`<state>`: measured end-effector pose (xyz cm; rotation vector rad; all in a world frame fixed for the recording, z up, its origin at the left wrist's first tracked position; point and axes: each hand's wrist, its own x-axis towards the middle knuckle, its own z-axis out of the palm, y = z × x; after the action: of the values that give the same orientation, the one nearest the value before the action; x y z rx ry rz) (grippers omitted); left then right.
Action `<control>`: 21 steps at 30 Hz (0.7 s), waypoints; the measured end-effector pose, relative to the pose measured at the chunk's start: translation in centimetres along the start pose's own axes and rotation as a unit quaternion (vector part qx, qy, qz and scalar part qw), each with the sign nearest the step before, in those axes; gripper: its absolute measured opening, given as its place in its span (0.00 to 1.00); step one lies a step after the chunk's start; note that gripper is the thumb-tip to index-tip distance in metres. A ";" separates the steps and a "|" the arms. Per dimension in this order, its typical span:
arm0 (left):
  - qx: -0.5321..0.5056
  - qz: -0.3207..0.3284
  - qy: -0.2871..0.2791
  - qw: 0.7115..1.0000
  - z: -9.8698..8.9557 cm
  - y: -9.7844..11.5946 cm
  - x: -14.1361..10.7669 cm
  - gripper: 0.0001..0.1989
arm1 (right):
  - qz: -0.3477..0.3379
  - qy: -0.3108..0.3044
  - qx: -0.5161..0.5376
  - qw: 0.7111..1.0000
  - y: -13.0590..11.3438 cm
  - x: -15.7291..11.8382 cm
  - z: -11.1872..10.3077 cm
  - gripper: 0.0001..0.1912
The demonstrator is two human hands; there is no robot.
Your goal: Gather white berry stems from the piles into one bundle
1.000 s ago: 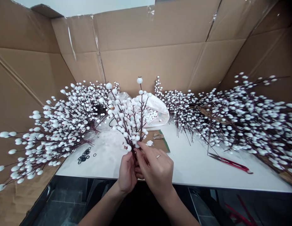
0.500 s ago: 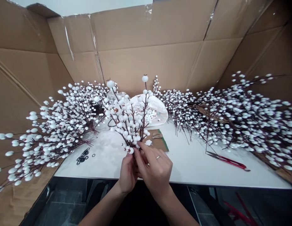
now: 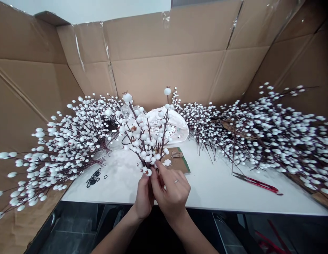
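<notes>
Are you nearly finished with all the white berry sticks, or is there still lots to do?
Hard to say which pile is finished. In hand: one berry bunch, upright, its stems pinched by the left hand and right hand. A big heap of berry branches lies on the left, another heap on the right. Black rings and red scissors lie on the white table.

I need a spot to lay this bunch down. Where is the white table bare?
The widest bare patch of the table lies between the brown card and the red scissors. A smaller one sits between the black rings and both hands holding the berry bunch. The left pile and right pile crowd both ends.
</notes>
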<state>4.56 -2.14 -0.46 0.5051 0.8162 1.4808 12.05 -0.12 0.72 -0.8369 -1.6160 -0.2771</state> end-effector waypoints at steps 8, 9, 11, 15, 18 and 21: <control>0.051 -0.030 -0.041 0.997 -1.5 -1.3 0.6 0.16 | 0.085 0.007 0.072 0.994 0.3 -0.6 0.2 0.10; 0.054 -0.037 -0.045 0.997 -1.8 -1.5 0.7 0.16 | 0.104 0.007 0.086 0.991 0.3 -0.6 0.3 0.09; 0.058 -0.040 -0.055 0.996 -2.0 -1.7 0.8 0.17 | 0.117 0.009 0.098 0.988 0.4 -0.7 0.3 0.08; 0.079 0.006 -0.054 0.995 -1.3 -1.4 0.6 0.15 | 0.053 0.013 0.066 0.996 0.7 -0.9 0.4 0.16; 0.090 0.039 -0.047 0.994 -0.8 -1.1 0.5 0.13 | 0.026 -0.001 0.052 0.998 0.7 -1.0 0.4 0.24; 0.067 0.005 -0.057 0.996 -1.0 -1.3 0.6 0.17 | 0.032 -0.002 0.073 0.997 0.7 -1.1 0.2 0.24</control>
<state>4.63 -1.79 -2.14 0.6893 0.8264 1.3990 12.38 0.15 -0.53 -0.7760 -1.5893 -0.1110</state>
